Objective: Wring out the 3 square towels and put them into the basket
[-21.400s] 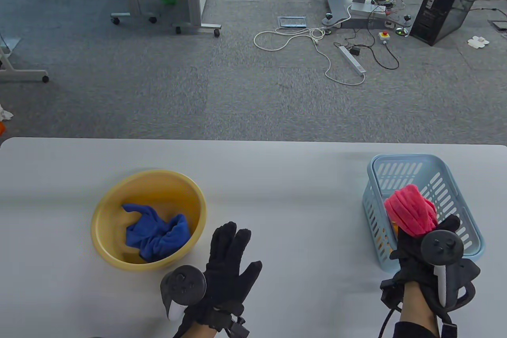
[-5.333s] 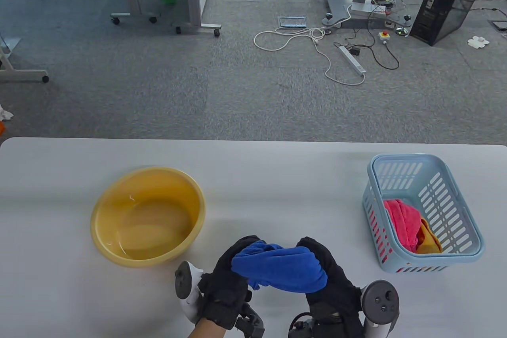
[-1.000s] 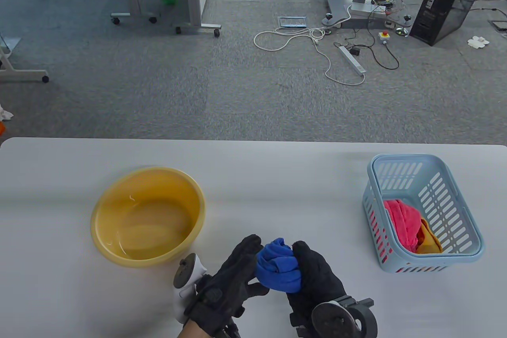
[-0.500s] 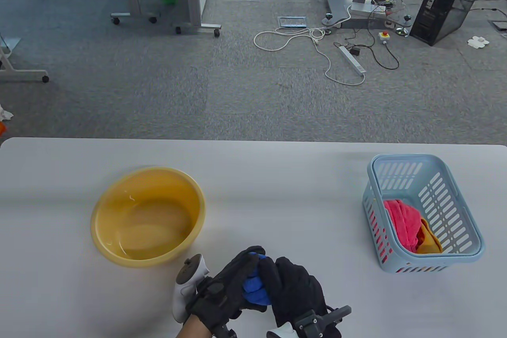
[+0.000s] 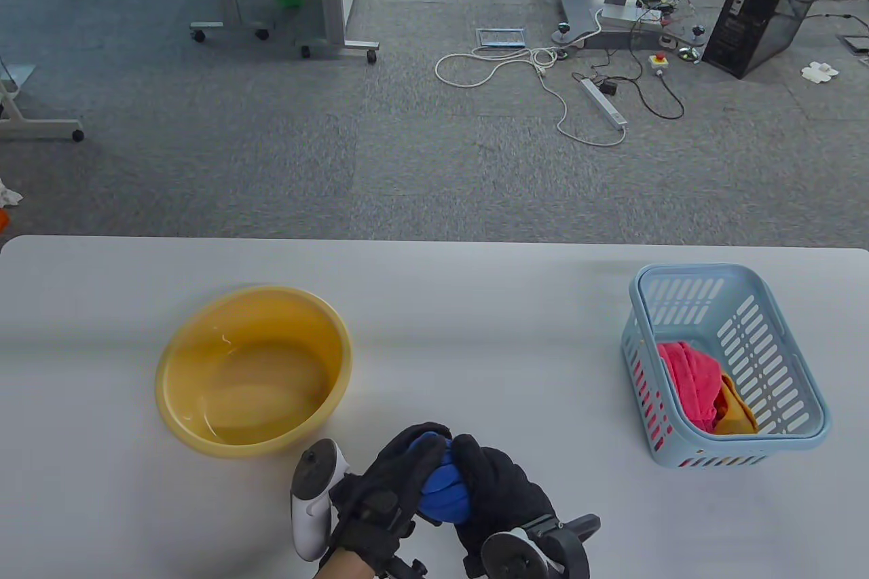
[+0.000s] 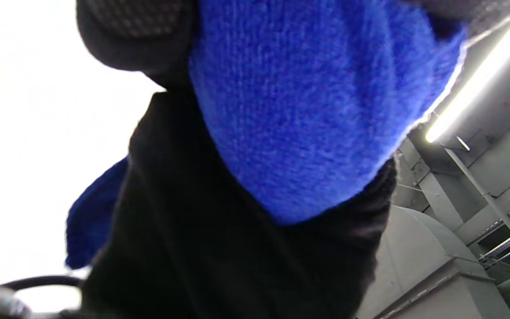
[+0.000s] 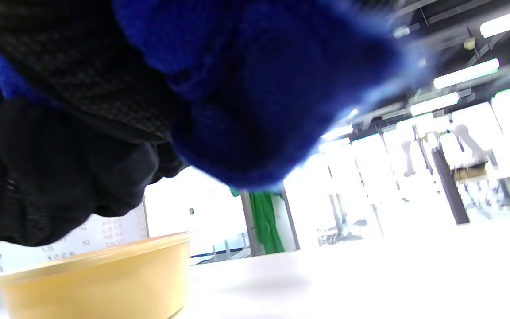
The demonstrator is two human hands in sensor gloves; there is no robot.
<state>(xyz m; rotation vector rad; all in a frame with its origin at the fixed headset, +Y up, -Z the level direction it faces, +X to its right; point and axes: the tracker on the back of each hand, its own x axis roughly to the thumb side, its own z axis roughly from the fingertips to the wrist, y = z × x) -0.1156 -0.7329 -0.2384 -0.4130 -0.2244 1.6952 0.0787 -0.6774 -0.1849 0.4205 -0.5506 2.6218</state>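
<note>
Near the front edge, table (image 5: 475, 307): we work at its middle, between basin and basket.
Basin (image 5: 178, 362): yellow, left of our hands, with water in it; it also shows low in the right wrist view (image 7: 91, 279).
Basket (image 5: 811, 426): pale blue, slotted, well apart to the right; a pink towel (image 5: 689, 375) and an orange towel (image 5: 736, 413) lie inside.
Left hand (image 5: 387, 497): we curl its fingers over the left side of the blue towel.
Right hand (image 5: 499, 491): we wrap it round the right side, fingers clenched, pressed against the left hand.
Blue towel (image 5: 445, 491): balled tight between both our palms, above the table, only a small patch showing; it fills both wrist views (image 6: 308, 106) (image 7: 259, 88).
</note>
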